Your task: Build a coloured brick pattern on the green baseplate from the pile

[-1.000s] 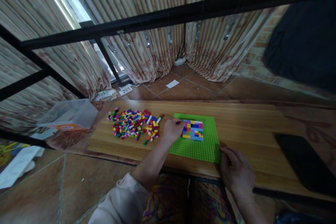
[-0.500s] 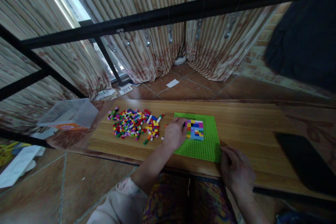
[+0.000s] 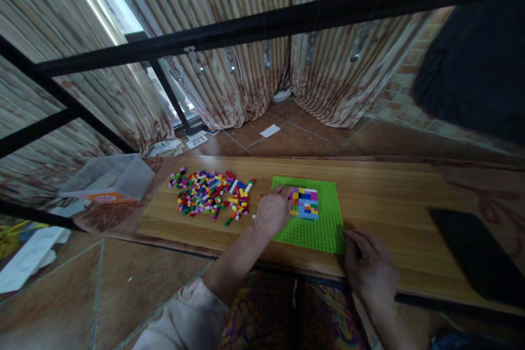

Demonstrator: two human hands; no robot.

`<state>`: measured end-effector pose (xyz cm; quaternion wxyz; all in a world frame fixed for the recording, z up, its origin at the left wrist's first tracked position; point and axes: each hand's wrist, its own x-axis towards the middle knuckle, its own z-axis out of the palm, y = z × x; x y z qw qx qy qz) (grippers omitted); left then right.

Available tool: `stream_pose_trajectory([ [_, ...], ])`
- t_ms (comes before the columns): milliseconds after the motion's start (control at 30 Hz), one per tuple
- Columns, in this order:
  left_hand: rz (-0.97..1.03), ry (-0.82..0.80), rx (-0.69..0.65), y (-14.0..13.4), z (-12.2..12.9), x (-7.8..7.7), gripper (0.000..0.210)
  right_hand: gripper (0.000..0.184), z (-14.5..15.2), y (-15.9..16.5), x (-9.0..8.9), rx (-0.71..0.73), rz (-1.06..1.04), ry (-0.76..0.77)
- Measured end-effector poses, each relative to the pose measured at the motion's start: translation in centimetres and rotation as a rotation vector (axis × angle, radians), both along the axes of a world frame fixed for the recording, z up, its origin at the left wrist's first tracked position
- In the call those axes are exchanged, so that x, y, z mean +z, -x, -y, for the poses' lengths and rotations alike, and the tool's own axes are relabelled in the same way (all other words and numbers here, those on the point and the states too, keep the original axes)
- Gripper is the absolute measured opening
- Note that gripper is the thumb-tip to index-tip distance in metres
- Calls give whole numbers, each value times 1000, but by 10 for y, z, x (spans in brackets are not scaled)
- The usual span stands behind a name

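Note:
A bright green studded baseplate lies on the wooden board, with a block of multicoloured toy bricks built on its upper middle. My left hand reaches over the plate's left side, fingers bent and close together at the left edge of the built bricks. Its fingertips hide whatever is between them; a bit of purple shows beside them. At the plate's near right corner, my right hand has thumb and fingers closed on the edge. Left of the plate is a loose pile of small coloured bricks.
The wooden board has a dark flat object at its right end. A clear plastic bin stands off its left end. A black metal bar crosses above, before striped curtains.
My left hand's fingertips have shifted slightly, and the dark piece seen at them before is now covered. My right hand stays at the plate's corner.

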<state>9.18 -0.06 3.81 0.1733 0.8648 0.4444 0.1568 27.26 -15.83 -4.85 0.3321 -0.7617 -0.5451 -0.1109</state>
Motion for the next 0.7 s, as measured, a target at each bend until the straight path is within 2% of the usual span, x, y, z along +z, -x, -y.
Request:
stream_pose_trajectory([
  [200, 155, 80, 58, 2, 0, -3, 40, 30, 0, -1, -2, -5, 29, -6],
  [367, 282, 111, 137, 3, -1, -6, 36, 30, 0, 1, -1, -7, 31, -16],
  [500, 248, 8, 82, 6, 3, -12, 35, 31, 0, 0, -1, -1, 33, -12],
  [700, 70, -141, -39, 11, 10, -20, 40, 31, 1, 0, 0, -2, 19, -6],
])
